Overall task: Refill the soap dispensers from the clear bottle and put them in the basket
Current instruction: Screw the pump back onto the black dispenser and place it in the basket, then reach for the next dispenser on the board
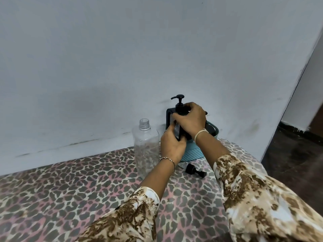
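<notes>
While left hand (172, 147) and right hand (191, 119) grip it, the black dispenser (169, 117) wears its pump (179, 101).

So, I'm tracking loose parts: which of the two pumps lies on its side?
The loose pump on the cloth, in front of the basket. The other pump stands upright on the dispenser held by the left hand and right hand.

leopard-print cloth (70, 189), pale wall (122, 49), dark floor (288, 163)

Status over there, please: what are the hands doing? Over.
Left hand holds black dispenser low; right hand grips its pump. Clear bottle uncapped, standing beside. Spare pump head lies loose before basket.
</notes>
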`<state>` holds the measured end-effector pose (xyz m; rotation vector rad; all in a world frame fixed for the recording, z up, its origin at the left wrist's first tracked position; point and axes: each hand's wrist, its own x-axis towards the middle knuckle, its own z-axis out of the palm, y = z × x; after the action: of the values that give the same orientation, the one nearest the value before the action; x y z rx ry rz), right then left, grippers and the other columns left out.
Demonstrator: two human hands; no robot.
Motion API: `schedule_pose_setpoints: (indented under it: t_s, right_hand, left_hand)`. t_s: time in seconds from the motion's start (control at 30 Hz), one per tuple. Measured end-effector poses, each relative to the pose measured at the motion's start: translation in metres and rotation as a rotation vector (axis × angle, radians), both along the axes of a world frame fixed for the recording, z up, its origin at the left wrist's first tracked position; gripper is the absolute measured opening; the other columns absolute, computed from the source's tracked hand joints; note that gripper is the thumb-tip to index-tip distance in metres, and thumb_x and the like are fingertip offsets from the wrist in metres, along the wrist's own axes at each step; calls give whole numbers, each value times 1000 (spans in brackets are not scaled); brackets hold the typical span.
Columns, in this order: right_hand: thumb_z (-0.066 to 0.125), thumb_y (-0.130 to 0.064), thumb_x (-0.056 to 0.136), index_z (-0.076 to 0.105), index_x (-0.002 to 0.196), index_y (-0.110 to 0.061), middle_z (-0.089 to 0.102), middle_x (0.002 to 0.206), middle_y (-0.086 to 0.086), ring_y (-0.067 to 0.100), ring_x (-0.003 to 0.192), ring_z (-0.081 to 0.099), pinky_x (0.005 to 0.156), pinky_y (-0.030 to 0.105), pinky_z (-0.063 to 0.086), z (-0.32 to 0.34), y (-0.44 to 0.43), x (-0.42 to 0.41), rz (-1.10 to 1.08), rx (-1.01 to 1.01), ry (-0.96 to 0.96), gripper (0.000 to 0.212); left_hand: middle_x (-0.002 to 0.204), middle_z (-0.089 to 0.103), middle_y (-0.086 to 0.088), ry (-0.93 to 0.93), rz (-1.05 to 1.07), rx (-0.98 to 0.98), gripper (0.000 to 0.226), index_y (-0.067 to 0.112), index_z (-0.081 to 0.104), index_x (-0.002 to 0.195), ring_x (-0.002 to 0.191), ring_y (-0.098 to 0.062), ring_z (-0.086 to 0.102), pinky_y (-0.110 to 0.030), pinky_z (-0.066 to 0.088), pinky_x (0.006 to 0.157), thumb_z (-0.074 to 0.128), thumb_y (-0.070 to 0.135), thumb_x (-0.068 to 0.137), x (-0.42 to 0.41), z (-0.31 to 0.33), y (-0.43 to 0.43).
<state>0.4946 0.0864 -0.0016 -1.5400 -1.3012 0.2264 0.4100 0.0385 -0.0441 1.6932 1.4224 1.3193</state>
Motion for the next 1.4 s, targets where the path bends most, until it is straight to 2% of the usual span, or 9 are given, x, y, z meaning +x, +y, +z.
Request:
schedule_pose_setpoints:
  t_s: [0.2,0.33,0.5,0.7,0.9,1.0,1.1,1.27,1.4]
  right_hand:
    - [78,-35,66,68,105,-12,68,104,5,21,100,61,79,23,41,-22,-7,2,9,-58,-114,47]
    - [77,-32,66,66,98,-12,70,97,5,22,93,64,74,23,43,-35,-15,2,-7,-71,-113,39]
    - [74,-33,68,62,99,-13,70,96,5,26,94,64,80,35,52,-49,-15,1,-29,-90,-165,39]
    - [71,-43,77,59,113,-15,68,106,5,27,106,57,89,38,48,-58,-16,2,-79,-45,-241,47]
    - [61,-56,80,56,114,-20,68,98,3,25,104,58,86,39,37,-65,-22,5,-212,-106,-422,50]
    - [58,-57,82,55,116,-20,69,96,2,25,107,56,90,41,34,-65,-26,4,-236,-121,-483,50]
    - [52,-51,89,53,121,-17,70,97,6,28,113,53,96,44,31,-69,-32,2,-209,-125,-530,47]
    - [48,-46,94,51,133,-26,62,125,1,18,137,32,109,47,14,-75,-41,7,-99,-161,-254,44]
    - [53,-40,93,56,126,-32,60,127,-10,8,135,33,110,42,10,-91,-66,10,-226,-58,36,35]
  left_hand:
    - [104,68,-3,55,-27,-39,33,17,60,114,96,-22,63,-30,51,79,64,11,82,0,-17,4]
    - [144,45,-5,231,4,-53,39,15,62,119,134,-24,40,-39,36,110,64,17,81,1,-31,14]
    - [158,18,-6,246,-48,-102,47,10,59,126,145,-23,22,-40,29,116,64,16,80,1,-41,13]
    - [161,5,-9,281,-64,-82,87,5,15,151,148,-22,10,-31,17,120,66,13,82,1,-41,8]
    - [161,7,-10,261,-60,-108,89,5,12,152,148,-22,10,-30,16,120,67,18,84,-3,-45,2]
    - [155,23,-11,220,-47,-87,86,9,21,148,145,-25,23,-38,26,118,70,20,78,-5,-53,0]
    - [139,40,-8,208,-36,-62,69,8,33,135,131,-23,40,-34,36,110,70,15,77,-9,-59,-11]
    - [124,45,-5,340,-54,27,46,11,40,120,117,-20,44,-29,36,104,66,14,82,-15,-66,-28]
    - [125,48,-5,591,-199,92,41,13,43,127,118,-23,46,-33,40,102,56,8,88,-18,-73,-36]
